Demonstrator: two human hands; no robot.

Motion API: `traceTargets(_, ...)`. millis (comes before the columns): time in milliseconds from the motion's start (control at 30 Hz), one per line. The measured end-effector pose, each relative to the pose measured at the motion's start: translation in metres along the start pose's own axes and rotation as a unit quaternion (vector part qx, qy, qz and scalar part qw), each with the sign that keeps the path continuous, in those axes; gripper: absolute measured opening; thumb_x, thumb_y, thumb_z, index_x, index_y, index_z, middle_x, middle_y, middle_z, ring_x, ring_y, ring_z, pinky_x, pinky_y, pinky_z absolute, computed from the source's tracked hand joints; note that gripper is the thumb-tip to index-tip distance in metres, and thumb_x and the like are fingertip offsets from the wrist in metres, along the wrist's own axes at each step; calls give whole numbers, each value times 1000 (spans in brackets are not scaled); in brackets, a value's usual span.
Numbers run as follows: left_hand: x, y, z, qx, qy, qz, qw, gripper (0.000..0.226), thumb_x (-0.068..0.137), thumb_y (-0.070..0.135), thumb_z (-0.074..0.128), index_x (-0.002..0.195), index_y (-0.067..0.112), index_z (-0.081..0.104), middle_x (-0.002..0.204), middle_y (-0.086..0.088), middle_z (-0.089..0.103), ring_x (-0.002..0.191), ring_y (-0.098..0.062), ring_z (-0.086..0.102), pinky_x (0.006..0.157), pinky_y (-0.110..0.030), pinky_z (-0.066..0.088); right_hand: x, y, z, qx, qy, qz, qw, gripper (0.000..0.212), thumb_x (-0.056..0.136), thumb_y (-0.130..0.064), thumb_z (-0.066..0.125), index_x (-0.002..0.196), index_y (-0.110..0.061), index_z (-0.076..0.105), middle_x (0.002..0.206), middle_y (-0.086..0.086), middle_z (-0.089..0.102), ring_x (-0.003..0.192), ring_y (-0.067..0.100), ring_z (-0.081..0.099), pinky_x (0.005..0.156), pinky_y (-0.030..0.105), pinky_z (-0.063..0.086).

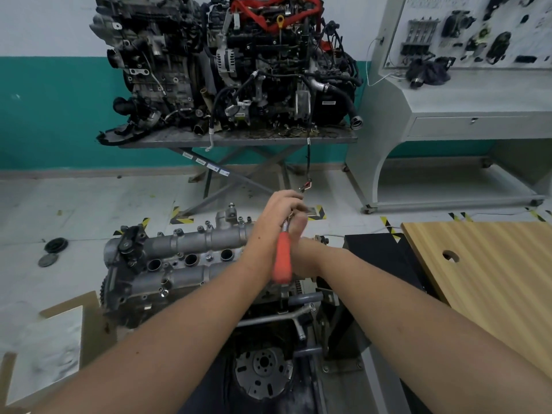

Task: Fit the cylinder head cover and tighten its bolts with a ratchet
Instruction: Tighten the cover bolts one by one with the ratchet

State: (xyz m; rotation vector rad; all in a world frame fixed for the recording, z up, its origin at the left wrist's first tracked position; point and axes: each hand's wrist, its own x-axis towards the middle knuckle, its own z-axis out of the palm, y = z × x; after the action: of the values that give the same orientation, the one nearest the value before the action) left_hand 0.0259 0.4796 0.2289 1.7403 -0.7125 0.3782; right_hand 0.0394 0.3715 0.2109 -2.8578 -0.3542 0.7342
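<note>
While the cylinder head cover sat on top of the engine low in the head view, both of the person's hands met over its right end. The left hand was curled over the head of the ratchet, fingers wrapped down around the top of the tool. The right hand lay just behind it, blurred; it seemed to press against the metal shank, but whether its fingers closed on the tool could not be told. The orange handle hung free, slanting down towards the person between the two forearms.

The cover looked like a cast aluminium part, stiff and fairly heavy, with three open plug wells along its middle and small bolts standing along its far edge. It would probably handle as a rigid piece, best lifted by both ends, and the thin flange could be marked if a socket slipped. The ratchet's rubbery orange grip looked the natural place for a firm hold, with the other hand steadying the head.

Judging by how the cover was seated, fitting was probably done and bolt tightening was in hand.

Beyond, two more engines stood on a steel surface, a display board hung to the right, and a wooden board lay nearby.
</note>
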Motion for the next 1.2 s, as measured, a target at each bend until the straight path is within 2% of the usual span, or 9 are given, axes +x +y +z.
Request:
traceTargets(133,-8,13,12,-213,88,-220,948,35,97,52,38,94,34,68,105,8,73,87,-9,70,83,-39,54,3,2,7,49,-4,38,998,38,103,-31,38,128,-10,57,121,13,63,109,29,59,96,41,46)
traceTargets(333,5,16,-2,-356,111,-351,859,26,106,32,44,95,14,59,83,-6,76,77,-17,72,80,-40,47,9,7,12,34,7,15,999,35,98,-44,48,96,-12,62,89,4,64,82,22,60,73,35,47)
traceTargets(533,12,17,-34,-365,-18,-421,830,42,97,34,57,61,21,74,78,-6,72,78,-22,71,83,-38,52,9,7,11,10,10,12,1000,39,99,-45,47,68,-22,41,71,-1,49,64,15,46,57,31,34)
traceTargets(700,30,20,-37,-246,-27,-459,853,25,102,31,53,86,12,56,64,-6,66,64,-25,68,89,-50,56,8,3,9,-5,6,13,1000,39,100,-45,46,69,-23,36,72,-3,46,76,22,50,71,35,40)
traceTargets(800,44,26,-36,-114,-105,-476,866,23,100,24,48,91,6,58,68,-7,70,68,-23,73,88,-47,58,6,4,8,-9,-11,9,1000,36,101,-44,45,72,-23,38,77,-3,45,83,23,49,77,36,41)
traceTargets(900,58,36,-32,54,-223,-425,876,22,96,18,47,86,5,62,68,-1,73,59,-13,71,55,-27,52,4,2,6,-24,-24,-7,999,27,104,-42,38,93,-18,40,95,3,46,92,24,46,80,35,37)
traceTargets(967,65,43,-29,238,-284,-318,873,22,98,20,46,83,12,60,65,3,71,47,-6,60,49,-25,39,5,1,6,-39,-33,-5,999,22,106,-38,35,99,-17,41,102,8,46,94,24,45,81,35,38)
traceTargets(1100,65,43,-23,499,-333,-61,798,26,105,44,39,94,24,52,83,1,57,68,-17,54,57,-31,36,4,1,4,-84,-26,-8,996,34,105,-39,32,95,-12,51,92,5,49,95,25,50,80,35,40)
traceTargets(1200,46,33,-19,539,-298,125,778,36,101,53,42,94,25,63,84,6,50,85,-22,58,70,-34,38,1,2,3,-67,15,0,998,41,102,-42,39,114,-9,61,113,9,61,108,28,56,89,37,44)
